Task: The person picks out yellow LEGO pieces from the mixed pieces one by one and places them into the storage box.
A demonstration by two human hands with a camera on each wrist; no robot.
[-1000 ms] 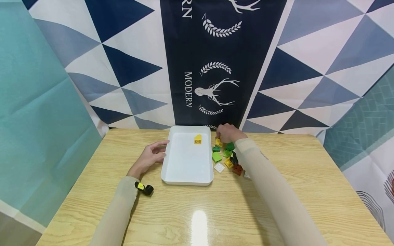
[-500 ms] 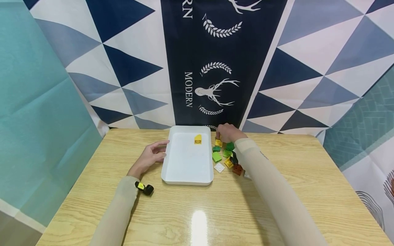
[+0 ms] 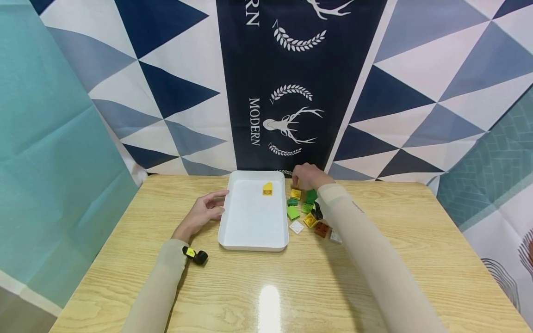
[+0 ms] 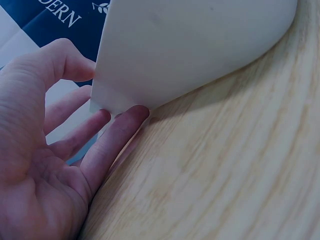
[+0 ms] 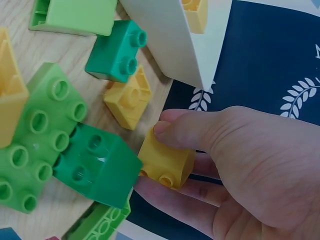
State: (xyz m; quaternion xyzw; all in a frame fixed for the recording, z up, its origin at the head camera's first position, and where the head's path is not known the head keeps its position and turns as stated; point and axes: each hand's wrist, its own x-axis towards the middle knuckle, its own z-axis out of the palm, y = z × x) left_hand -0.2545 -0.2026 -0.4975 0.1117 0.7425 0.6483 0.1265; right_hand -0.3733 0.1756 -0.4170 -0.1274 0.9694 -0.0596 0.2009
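My right hand (image 3: 309,176) is over the far end of a pile of toy building bricks. In the right wrist view, its thumb and fingers pinch a yellow building brick (image 5: 167,160) with rounded studs. Close by lie another yellow brick (image 5: 129,100) and a dark green brick (image 5: 102,162). To the left of the pile is a white tray (image 3: 251,226) with a slanted yellow brick (image 3: 267,189) in its far part. My left hand (image 3: 201,212) touches the tray's left side with thumb and fingertips, and the palm stays apart from it.
Several more bricks lie along the tray's right side, among them a lime one (image 3: 293,212), a flat white one (image 3: 296,226) and a brown one (image 3: 321,229). The wooden table (image 3: 250,286) ends at a patterned cloth (image 3: 187,92) behind.
My right hand has risen slightly away from the pile, with the yellow brick between its fingers. My left hand and the tray keep their places.
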